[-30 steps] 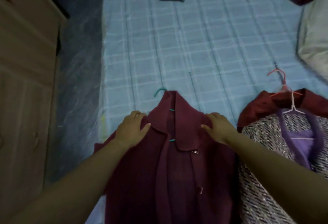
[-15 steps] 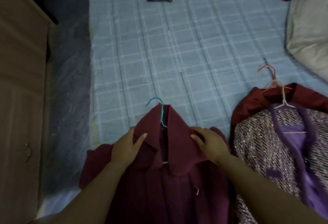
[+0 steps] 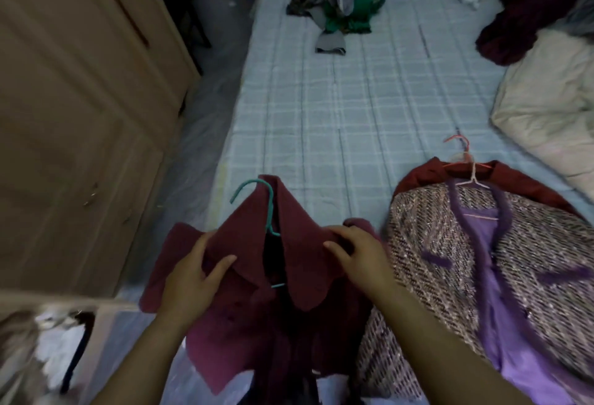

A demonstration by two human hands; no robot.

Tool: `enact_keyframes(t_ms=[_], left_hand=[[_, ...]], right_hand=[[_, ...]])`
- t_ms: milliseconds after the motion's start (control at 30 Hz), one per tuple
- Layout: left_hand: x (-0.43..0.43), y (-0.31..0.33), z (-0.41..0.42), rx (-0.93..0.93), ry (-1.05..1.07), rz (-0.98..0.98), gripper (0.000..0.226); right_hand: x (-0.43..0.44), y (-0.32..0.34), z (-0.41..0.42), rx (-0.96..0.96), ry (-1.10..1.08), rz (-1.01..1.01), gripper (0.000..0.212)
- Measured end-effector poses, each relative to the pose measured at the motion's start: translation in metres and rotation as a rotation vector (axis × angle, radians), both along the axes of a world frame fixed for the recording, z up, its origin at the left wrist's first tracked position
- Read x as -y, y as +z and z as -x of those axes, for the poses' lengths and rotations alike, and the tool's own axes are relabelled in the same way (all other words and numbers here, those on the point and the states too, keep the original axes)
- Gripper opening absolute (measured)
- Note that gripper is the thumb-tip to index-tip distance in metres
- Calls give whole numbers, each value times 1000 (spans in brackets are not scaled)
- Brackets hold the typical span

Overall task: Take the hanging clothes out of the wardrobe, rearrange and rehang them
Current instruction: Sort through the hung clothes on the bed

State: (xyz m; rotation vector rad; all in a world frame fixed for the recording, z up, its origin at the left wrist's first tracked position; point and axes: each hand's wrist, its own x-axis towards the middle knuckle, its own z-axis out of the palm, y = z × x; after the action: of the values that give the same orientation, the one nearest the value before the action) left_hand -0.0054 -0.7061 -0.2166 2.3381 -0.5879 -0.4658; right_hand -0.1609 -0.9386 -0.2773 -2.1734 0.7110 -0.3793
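Two hands: both are set on the maroon jacket (image 3: 305,279), which lies at the near edge of the bed (image 3: 321,109)
Left hand (image 3: 193,279): grip closed on the jacket's shoulder, thumb laid over the collar
Right hand (image 3: 360,257): grip closed on the other collar flap, fingers curled over its edge
Teal hanger (image 3: 257,184): one, seated inside the jacket, hook clear above the collar
Done: clothes are judged to have been taken from the wardrobe (image 3: 80,115) and laid on the bed
Left: the jacket is judged to be under adjustment on its hanger; nothing is yet rehung
Hangered garments: three counted, namely maroon jacket, tweed jacket (image 3: 427,244), red garment (image 3: 414,179) beneath it
Hangers: three counted, namely teal, pink hanger (image 3: 456,139), white hanger (image 3: 472,179)
Loose heaps: two at the far end, namely mixed heap (image 3: 347,9), dark garment (image 3: 520,32)
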Motion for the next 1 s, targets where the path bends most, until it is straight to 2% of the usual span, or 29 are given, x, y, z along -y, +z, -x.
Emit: enact_keyframes(t_ms=[133,300,400,567,733,1000], left_hand=[[-67,44,63,88,141,64,46],[-130,82,114,199,170,75,39],[-156,93,135,196,160,112,36],[-190,107,158,168,116,137,52],[-232,105,149,146,79,157,36],[-264,103,140,90,2,224,31]], right_hand=[[-44,32,28,134,157,14,39],[-105,63,71,223,289,133,44],[-129,79,95,260,269,148,41],[-172,90,127,226,234,103,36],[-227,99,142,238,130,94,33],[-278,122,161,226,-6,143,29]])
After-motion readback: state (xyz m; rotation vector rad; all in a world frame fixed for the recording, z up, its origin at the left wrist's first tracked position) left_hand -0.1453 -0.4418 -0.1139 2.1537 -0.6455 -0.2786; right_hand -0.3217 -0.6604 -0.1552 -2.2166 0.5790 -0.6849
